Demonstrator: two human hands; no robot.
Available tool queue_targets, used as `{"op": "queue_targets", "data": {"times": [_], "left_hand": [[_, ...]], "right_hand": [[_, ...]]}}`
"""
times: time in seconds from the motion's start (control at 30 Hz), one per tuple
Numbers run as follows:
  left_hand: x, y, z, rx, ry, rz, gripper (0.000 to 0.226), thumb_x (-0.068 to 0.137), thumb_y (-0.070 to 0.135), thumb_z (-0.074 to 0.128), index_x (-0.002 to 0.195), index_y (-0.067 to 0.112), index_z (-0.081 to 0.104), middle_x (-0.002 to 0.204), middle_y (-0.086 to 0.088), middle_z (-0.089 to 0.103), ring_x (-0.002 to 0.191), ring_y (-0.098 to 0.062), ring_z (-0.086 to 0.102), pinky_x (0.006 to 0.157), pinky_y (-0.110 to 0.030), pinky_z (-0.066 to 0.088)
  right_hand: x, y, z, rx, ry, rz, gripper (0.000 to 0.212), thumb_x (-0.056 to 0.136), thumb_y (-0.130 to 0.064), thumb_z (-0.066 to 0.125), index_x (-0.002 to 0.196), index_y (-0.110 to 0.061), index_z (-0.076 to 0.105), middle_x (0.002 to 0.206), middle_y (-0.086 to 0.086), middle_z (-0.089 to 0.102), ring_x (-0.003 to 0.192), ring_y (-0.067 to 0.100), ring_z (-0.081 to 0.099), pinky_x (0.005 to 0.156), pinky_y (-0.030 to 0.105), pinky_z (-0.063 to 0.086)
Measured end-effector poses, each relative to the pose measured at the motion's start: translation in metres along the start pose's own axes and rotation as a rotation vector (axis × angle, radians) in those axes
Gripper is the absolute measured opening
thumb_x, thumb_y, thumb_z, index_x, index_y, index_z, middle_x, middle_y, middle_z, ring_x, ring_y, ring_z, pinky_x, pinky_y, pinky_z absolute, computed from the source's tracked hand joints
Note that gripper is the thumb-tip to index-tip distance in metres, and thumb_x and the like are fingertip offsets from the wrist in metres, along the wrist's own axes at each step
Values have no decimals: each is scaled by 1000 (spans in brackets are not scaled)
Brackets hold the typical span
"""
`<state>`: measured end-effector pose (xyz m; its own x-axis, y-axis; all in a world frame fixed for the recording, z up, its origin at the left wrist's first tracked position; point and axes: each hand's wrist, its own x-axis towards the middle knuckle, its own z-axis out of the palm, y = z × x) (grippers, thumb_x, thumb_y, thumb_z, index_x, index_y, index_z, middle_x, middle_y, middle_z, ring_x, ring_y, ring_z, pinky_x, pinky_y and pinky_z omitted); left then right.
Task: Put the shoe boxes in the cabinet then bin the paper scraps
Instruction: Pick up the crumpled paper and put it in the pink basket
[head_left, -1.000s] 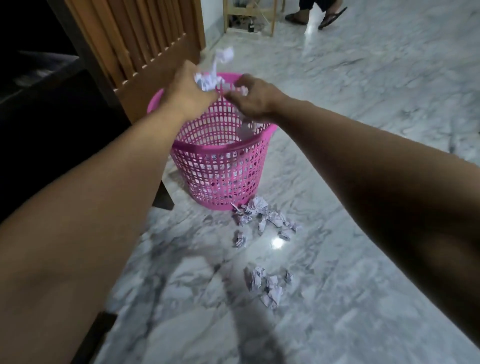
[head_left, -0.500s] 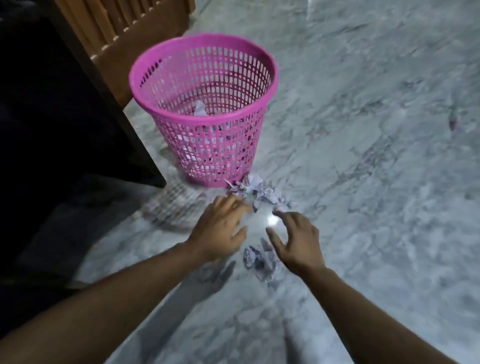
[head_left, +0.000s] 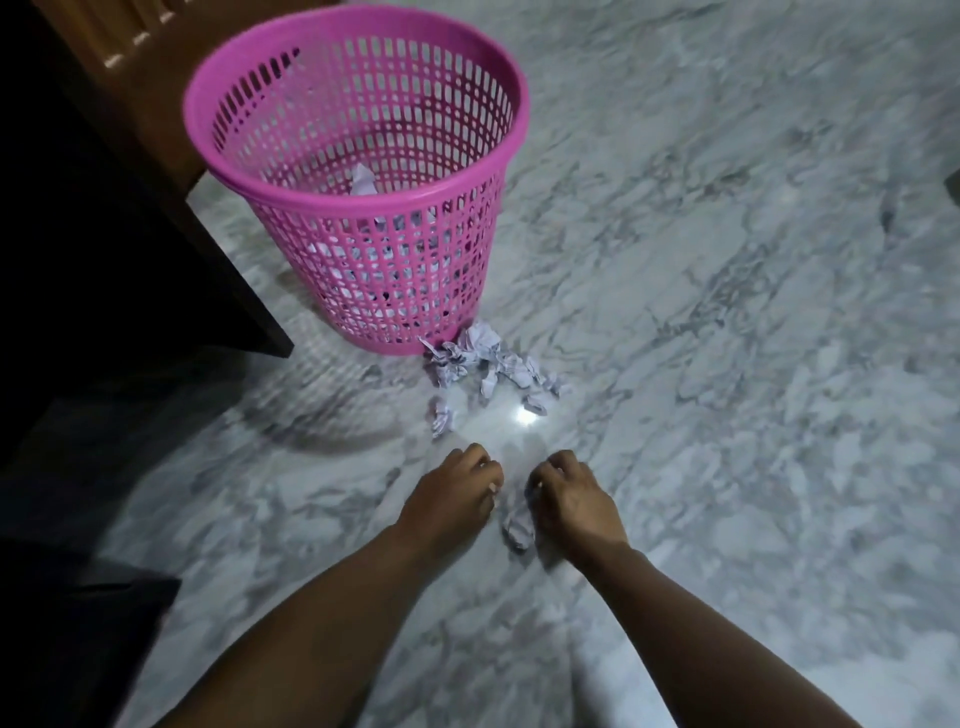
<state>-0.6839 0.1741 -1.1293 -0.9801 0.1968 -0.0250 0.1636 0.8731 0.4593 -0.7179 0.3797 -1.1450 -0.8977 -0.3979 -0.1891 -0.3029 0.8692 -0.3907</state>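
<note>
Our left hand and right hand were down on the floor side by side, fingers curled inward, closing from both sides on a small clump of paper scraps. One crumpled piece showed between them, touching the right hand; whether the left hand already pinched any paper we could not tell, though its fingers were bent around the clump.

At twelve o'clock from the hands lay a larger heap of scraps, its far edge touching the foot of the pink basket. The basket stood upright beyond that, with paper already showing through its mesh. At ten o'clock stood dark wooden furniture. No shoe boxes were in view.

We judged the binning step to be under way and partly done: some paper was in, two lots were left on the floor. The next move called for gathering the near clump firmly, lifting it over the rim and letting go.

Half a second before, our hands had been spread and apart above this clump; now they had drawn together and curled. A second before, they had been up at the basket's rim, dropping paper.
</note>
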Motion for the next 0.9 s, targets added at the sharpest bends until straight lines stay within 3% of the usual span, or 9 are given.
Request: {"op": "queue_targets", "data": {"times": [0.13,0.23,0.33,0.5,0.63,0.73,0.8,0.9], "left_hand": [[3,-3,-12,-242,206,-195,17,84,19,43,92,27,56,101,11,52,104,-18,56,73,-38,49],[17,-9,-28,-213,333,-289,10,87,21,41,84,19,50,96,4,53,99,-27,57,70,-39,48],[37,-23,-37,-132,326,-282,9,85,22,42,82,17,47,90,-1,49,88,-29,51,66,-41,46],[45,-40,-23,167,193,-190,25,82,44,57,88,20,54,101,-3,50,93,-29,49,76,-41,44],[32,-39,-12,268,187,-230,44,76,52,64,110,24,56,122,-3,49,104,-31,49,87,-44,39],[38,-43,-14,267,225,-227,70,74,57,66,134,24,52,142,-6,44,120,-32,45,99,-48,36],[53,-50,-17,274,175,-212,86,74,63,64,148,26,40,158,-8,30,136,-34,37,108,-51,32],[77,-57,-23,256,127,-204,93,80,64,58,158,31,20,168,-6,5,153,-32,12,117,-53,25]], "right_hand": [[-7,-13,-5,248,80,58,16,94,-27,56,109,-26,61,108,-7,55,101,21,59,72,34,48],[-20,-26,4,108,84,-67,27,95,-46,53,117,-30,59,109,-7,55,97,18,57,74,32,48],[-37,-32,21,-123,-28,-186,45,93,-70,43,112,-33,58,107,-2,52,95,21,49,84,39,44],[-21,-31,23,-198,34,-250,35,99,-57,50,83,-26,59,88,-3,56,76,24,58,67,37,45],[8,-34,3,80,28,-19,36,102,-53,46,81,-24,53,83,-3,59,79,23,62,62,32,38],[35,-26,-16,264,256,67,33,99,-50,54,79,-24,52,81,-7,51,83,21,57,65,34,41],[59,-16,-28,298,372,70,31,99,-47,58,82,-21,57,86,-3,54,88,23,56,70,35,44],[100,-6,-42,252,442,76,34,100,-48,57,86,-17,60,96,2,57,93,27,55,76,39,47]]}}
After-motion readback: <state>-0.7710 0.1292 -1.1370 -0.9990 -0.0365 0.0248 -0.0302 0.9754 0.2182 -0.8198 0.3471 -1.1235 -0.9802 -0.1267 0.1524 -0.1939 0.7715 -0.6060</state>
